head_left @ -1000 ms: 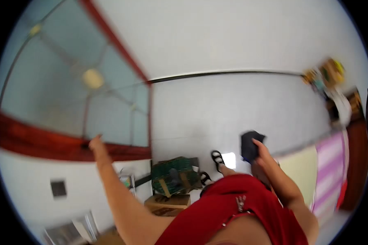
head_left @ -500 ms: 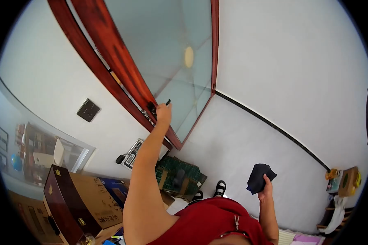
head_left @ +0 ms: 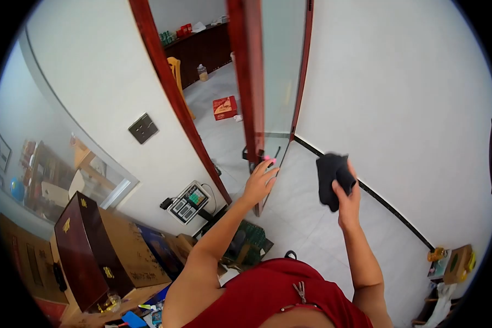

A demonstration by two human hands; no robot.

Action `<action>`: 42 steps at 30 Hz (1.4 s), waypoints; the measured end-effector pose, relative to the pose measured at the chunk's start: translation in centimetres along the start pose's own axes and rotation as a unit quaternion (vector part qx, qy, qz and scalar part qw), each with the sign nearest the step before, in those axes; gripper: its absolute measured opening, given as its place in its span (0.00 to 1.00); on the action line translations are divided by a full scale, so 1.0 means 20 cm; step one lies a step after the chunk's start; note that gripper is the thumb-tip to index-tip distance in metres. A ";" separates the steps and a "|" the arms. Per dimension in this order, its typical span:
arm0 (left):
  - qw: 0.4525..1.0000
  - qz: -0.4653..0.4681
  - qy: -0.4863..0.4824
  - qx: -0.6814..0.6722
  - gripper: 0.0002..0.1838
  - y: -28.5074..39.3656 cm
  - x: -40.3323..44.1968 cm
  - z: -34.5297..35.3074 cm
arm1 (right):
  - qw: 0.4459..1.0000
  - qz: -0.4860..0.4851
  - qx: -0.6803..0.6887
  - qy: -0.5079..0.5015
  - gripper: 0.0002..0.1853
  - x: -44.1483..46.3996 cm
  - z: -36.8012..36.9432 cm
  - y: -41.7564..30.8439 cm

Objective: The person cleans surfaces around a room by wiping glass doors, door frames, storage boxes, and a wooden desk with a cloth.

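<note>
Nearer the door, our left hand has its fingers loosely spread at the lower stretch of its long, upright edge; contact we cannot tell. Our right hand grasps the dark cloth, right of the door and apart from it.

The soft cloth bundle is plain black, the wood-framed glass door reddish-brown and pale blue-green.
</note>
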State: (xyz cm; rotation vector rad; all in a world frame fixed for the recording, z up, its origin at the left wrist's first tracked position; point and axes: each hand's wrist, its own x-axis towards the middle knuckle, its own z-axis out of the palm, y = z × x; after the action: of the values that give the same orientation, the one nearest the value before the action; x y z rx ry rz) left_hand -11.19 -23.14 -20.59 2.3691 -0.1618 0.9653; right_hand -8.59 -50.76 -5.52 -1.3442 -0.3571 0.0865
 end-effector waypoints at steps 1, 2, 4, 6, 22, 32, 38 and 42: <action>0.999 0.005 0.033 -0.023 0.19 0.06 0.01 -0.08 | 0.999 -0.044 -0.029 0.000 0.34 0.04 0.07 -0.08; 0.994 0.009 0.113 -0.008 0.17 0.11 0.03 -0.14 | 0.991 -0.107 -0.080 0.008 0.33 0.07 0.11 -0.13; 0.976 0.016 0.188 0.106 0.19 0.04 0.05 -0.31 | 0.964 -0.218 -0.148 0.019 0.31 0.11 0.20 -0.26; 0.947 -0.023 0.235 0.219 0.27 -0.11 0.10 -0.52 | 0.933 -0.296 -0.201 0.039 0.31 0.16 0.27 -0.33; 0.881 -0.075 0.205 0.420 0.34 -0.40 0.21 -1.01 | 0.588 -0.547 -0.576 0.154 0.16 0.53 -0.07 0.18; 0.832 -0.053 0.206 0.513 0.30 -0.39 0.34 -0.99 | 0.649 -0.505 -0.538 0.186 0.23 0.67 -0.50 0.00; 0.934 -0.019 0.119 0.337 0.34 -0.13 0.60 -0.19 | 0.650 -0.558 -0.451 0.251 0.29 1.02 -0.65 -0.54; 0.991 0.070 -0.009 0.110 0.30 0.09 0.71 0.65 | 0.646 -0.536 -0.466 0.279 0.27 1.09 -0.87 -0.38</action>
State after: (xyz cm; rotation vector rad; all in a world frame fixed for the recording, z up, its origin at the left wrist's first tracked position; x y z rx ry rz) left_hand 6.44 -30.40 -17.70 2.5975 -0.2411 1.0762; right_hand 16.19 -63.03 3.06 -1.8303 -0.6511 -1.7068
